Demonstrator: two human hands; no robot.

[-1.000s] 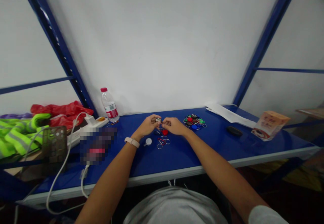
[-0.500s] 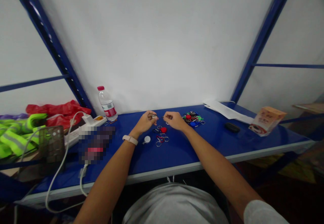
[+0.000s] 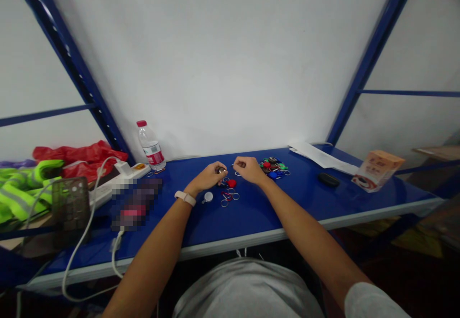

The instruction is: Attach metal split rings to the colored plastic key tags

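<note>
My left hand (image 3: 206, 177) pinches a small metal key-ring piece (image 3: 220, 170) at its fingertips, above the blue table top (image 3: 287, 203). My right hand (image 3: 249, 170) is curled close by, a small dark object (image 3: 240, 164) showing at its fingertips. Under and between my hands lie loose split rings and a red key tag (image 3: 232, 183). A white round tag (image 3: 208, 197) rests just below my left hand. To the right of my right hand sits a heap of coloured key tags (image 3: 272, 167). A pale wristband (image 3: 185, 198) circles my left wrist.
A water bottle (image 3: 151, 146) and white power strip (image 3: 111, 188) with cables stand left, beside a pixelated blurred object (image 3: 134, 203). Further left lie a red bag (image 3: 79, 157) and a neon reflective vest (image 3: 17, 198). Right: white paper (image 3: 323, 157), a black case (image 3: 328, 179), a carton (image 3: 377, 171).
My hands have drawn slightly apart since a second ago, when they nearly touched. The view has shifted slightly as my head moved. The objects on the table stay in place.
</note>
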